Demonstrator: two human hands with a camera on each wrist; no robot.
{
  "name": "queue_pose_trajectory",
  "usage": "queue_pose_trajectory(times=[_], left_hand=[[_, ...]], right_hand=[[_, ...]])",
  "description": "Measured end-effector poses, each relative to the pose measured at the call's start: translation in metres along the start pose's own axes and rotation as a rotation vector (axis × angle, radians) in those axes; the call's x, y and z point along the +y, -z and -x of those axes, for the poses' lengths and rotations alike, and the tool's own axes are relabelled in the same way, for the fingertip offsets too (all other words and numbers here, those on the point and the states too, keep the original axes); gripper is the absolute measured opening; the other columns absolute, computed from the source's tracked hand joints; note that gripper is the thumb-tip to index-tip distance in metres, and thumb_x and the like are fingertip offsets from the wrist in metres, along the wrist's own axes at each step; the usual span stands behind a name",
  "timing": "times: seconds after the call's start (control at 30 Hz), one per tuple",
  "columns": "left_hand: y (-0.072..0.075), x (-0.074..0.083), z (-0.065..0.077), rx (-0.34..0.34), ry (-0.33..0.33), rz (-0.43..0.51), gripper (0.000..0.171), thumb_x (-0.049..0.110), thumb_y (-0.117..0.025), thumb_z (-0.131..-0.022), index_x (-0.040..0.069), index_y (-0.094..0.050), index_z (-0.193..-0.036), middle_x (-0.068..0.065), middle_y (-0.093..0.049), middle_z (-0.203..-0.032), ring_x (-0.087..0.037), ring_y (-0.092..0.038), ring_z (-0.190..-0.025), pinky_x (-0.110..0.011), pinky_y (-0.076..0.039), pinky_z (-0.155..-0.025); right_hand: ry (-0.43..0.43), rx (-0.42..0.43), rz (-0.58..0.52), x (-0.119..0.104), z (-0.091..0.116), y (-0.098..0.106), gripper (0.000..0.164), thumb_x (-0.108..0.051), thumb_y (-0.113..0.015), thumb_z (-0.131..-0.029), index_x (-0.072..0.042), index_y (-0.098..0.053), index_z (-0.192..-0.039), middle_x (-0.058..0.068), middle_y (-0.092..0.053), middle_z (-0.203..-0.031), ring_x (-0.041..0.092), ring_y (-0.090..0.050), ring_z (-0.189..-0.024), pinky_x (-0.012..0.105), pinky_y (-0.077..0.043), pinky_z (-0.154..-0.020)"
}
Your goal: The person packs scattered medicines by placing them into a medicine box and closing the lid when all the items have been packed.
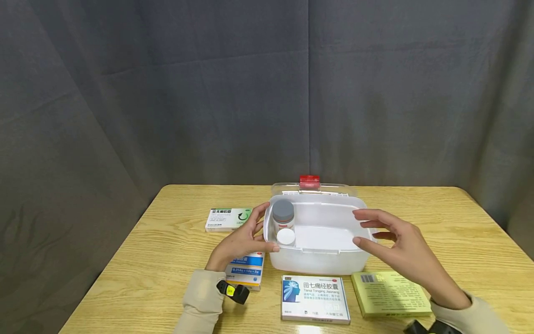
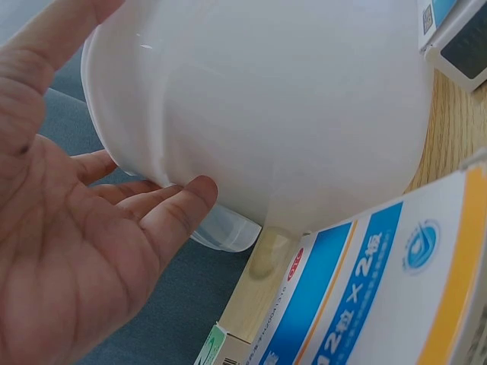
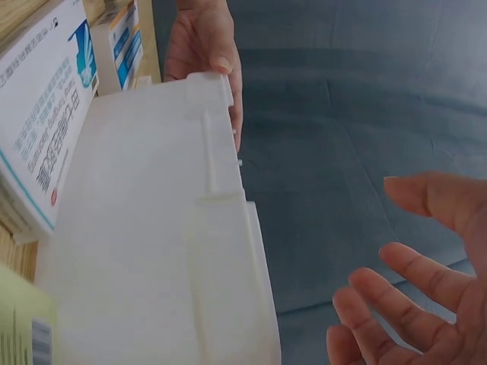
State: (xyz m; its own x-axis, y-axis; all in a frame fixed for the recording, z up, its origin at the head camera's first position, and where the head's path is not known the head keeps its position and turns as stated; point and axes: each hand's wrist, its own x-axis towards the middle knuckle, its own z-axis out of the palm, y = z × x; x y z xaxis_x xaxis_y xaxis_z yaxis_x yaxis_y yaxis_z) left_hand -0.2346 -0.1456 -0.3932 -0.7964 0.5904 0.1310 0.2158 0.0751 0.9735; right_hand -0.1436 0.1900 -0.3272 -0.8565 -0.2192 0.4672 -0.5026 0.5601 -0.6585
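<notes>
A white plastic box (image 1: 321, 260) stands with its clear lid (image 1: 288, 189) folded back behind it, a red latch (image 1: 309, 181) on the lid's edge. In its left end are a grey-capped bottle (image 1: 283, 211) and a shorter bottle with a white cap (image 1: 286, 237). My left hand (image 1: 244, 234) holds the box's left end, thumb at the front rim and fingers along the outer side wall (image 2: 289, 99). Over the right end, my right hand (image 1: 394, 236) is spread, thumb apart from the fingers, with nothing in it. The right wrist view shows that hand (image 3: 426, 296) beside the rim.
Medicine boxes lie around the container on the wooden table (image 1: 142, 269): a white-and-green one (image 1: 227, 220) at back left, a blue-and-white one (image 1: 246, 270) under the left forearm, a white one (image 1: 314, 299) in front, and a yellow-green one (image 1: 390, 294) at front right. A grey curtain (image 1: 250, 93) hangs behind.
</notes>
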Motion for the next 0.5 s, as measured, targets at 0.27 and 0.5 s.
queue_pose_trajectory(times=[0.27, 0.5], left_hand=[[0.001, -0.001, 0.000, -0.005, 0.002, 0.006, 0.107, 0.006, -0.081, -0.078, 0.017, -0.007, -0.155, -0.003, -0.010, -0.160, -0.020, -0.020, -0.144, -0.037, -0.026, -0.112], [0.000, -0.002, 0.000, -0.006, -0.005, 0.014, 0.108, 0.005, -0.081, -0.078, 0.017, -0.007, -0.155, -0.004, -0.010, -0.160, -0.019, -0.019, -0.144, -0.035, -0.027, -0.111]], right_hand=[[-0.005, 0.010, 0.016, 0.009, 0.009, 0.009, 0.044, -0.013, -0.079, -0.083, -0.017, -0.064, -0.124, -0.004, -0.066, -0.115, 0.006, -0.061, -0.097, 0.019, -0.052, -0.078], [-0.004, 0.011, 0.001, 0.014, 0.016, 0.014, 0.049, -0.010, -0.079, -0.082, -0.018, -0.062, -0.127, -0.004, -0.064, -0.120, 0.007, -0.061, -0.101, 0.018, -0.051, -0.078]])
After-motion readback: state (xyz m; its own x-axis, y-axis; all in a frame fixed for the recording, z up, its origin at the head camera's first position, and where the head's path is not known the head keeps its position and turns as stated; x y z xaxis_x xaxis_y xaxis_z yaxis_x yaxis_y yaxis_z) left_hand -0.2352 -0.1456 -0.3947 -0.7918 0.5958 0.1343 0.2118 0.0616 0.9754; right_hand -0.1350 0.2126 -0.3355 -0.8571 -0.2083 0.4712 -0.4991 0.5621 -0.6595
